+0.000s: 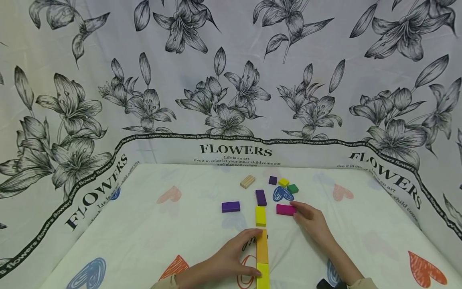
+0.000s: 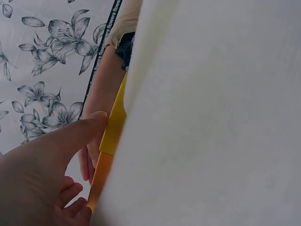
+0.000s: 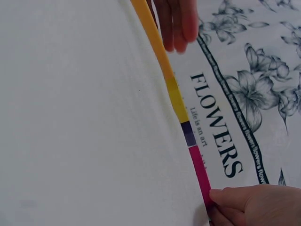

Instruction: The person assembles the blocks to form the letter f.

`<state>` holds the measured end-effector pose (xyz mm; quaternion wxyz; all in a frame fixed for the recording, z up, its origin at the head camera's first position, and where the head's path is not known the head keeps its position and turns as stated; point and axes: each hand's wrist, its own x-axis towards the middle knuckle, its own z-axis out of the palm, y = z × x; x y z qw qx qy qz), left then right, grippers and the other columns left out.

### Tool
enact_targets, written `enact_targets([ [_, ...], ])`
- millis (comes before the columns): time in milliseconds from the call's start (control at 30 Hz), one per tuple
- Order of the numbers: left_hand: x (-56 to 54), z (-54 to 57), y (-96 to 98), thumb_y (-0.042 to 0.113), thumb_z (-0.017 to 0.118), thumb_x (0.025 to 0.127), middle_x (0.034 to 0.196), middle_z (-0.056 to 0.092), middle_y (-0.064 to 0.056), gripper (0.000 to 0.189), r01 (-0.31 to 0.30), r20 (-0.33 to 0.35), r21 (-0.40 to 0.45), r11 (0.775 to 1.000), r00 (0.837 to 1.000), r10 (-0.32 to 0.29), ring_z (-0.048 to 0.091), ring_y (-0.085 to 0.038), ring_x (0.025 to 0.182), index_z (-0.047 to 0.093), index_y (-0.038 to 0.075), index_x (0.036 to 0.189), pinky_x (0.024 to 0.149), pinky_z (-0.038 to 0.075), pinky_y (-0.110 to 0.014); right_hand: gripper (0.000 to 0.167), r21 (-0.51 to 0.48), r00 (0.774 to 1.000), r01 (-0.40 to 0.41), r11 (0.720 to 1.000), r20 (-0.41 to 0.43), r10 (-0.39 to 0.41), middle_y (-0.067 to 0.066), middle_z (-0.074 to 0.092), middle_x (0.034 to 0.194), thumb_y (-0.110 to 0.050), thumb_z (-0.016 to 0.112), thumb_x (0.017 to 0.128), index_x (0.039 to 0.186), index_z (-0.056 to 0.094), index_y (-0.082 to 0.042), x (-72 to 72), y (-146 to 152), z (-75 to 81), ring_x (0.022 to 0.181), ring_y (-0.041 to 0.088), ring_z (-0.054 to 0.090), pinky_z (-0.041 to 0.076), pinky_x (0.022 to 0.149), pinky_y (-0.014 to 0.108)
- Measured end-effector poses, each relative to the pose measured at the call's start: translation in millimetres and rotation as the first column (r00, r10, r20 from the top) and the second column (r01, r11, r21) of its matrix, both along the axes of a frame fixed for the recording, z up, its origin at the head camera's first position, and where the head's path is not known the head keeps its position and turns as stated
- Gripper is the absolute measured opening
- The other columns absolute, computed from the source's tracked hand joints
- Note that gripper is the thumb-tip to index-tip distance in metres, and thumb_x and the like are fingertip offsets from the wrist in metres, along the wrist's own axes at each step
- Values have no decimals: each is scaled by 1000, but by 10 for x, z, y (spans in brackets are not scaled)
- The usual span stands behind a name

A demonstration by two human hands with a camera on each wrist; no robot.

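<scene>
My right hand pinches the right end of a magenta block, seen lying on the cloth in the head view. In the right wrist view the thumb and fingers meet at that block's end. My left hand rests beside a column of blocks, its index fingertip at the far end of an orange block and its thumb against the side of a yellow block. Beyond these lie another yellow block and an upright-pointing purple block. A second purple block lies to the left.
Farther back are a natural wood piece, a small purple block, a small yellow block and a green block. A white cloth with printed hearts covers the surface. Flower-printed curtain stands behind.
</scene>
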<state>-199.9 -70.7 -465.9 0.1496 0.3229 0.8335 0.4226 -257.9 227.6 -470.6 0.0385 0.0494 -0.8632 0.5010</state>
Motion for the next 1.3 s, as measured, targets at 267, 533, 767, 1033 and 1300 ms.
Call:
enact_targets([
  [267,-11,-40,-11,48,77,79,153,39,10,84,33,-33,25,999,999,-32,41,-10,139,33,30,149,118,36,-31,42,-30,1000,-4,1000,2,4,14,57,140,-8,62,95,137,55,-6,-10,-2,-16,134,31,50,45,99,10],
  [533,-20,-52,-27,50,76,79,153,37,13,83,25,-23,4,1000,999,-25,40,-9,140,32,33,148,119,35,-33,45,-47,1000,3,999,16,-3,15,57,141,-15,64,95,137,54,-6,-20,-11,11,135,32,50,47,98,11],
  [767,-27,-44,-31,51,75,80,154,37,14,82,26,-5,-6,1000,1000,-26,40,-7,140,33,34,148,118,36,-33,50,-11,1000,5,1000,17,-5,13,53,145,-28,63,95,141,51,-9,-35,-60,76,139,33,45,43,107,38],
  [1033,-25,-42,-28,49,74,81,155,38,11,79,39,-8,11,999,999,-39,37,-11,144,36,32,148,119,34,-36,50,-48,1000,1,999,25,0,12,57,141,-26,68,92,138,54,-12,-86,-224,141,136,30,50,47,105,36],
  [1300,-17,-44,-37,46,74,83,155,39,8,77,62,-34,28,998,998,-61,35,-12,145,37,27,147,119,35,-33,48,-117,997,-74,990,13,76,13,59,139,-20,71,90,135,57,-9,-98,-381,152,132,30,54,50,101,26],
])
